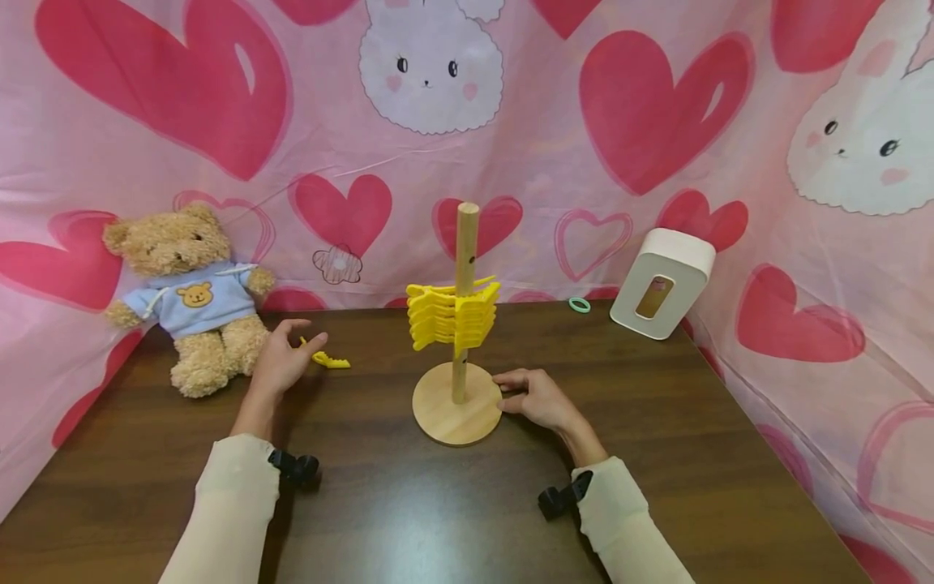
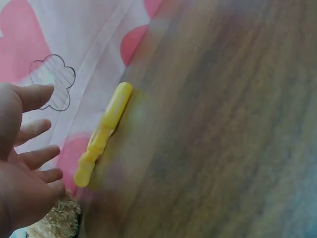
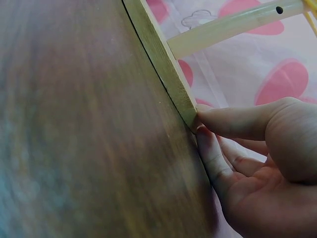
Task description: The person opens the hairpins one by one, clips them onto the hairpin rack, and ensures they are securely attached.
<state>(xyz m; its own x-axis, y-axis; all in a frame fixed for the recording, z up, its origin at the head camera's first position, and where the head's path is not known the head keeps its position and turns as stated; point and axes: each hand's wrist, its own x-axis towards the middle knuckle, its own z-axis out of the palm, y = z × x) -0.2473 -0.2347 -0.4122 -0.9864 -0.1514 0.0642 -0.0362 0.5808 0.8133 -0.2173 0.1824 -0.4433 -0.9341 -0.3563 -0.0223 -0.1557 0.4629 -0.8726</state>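
A wooden stand (image 1: 445, 418) has a round base and an upright pole (image 1: 465, 243). Around the pole sits a stack of yellow plastic pieces (image 1: 432, 318) with notched edges. At the base's right rim, my right hand (image 1: 541, 399) holds the edge with thumb and fingertips, closer up in the right wrist view, where the base (image 3: 166, 69) shows edge-on. One loose yellow plastic piece (image 1: 332, 362) lies on the table to the left. My left hand (image 1: 283, 361) is beside it with fingers spread; the left wrist view shows the piece (image 2: 105, 131) apart from the fingers.
A teddy bear (image 1: 193, 296) in a blue top sits at the back left, close by my left hand. At the back right are a small mint-green ring (image 1: 580, 305) and a white box (image 1: 674, 251) with an oval window. Pink patterned cloth (image 1: 540, 162) hangs behind the table (image 1: 409, 503).
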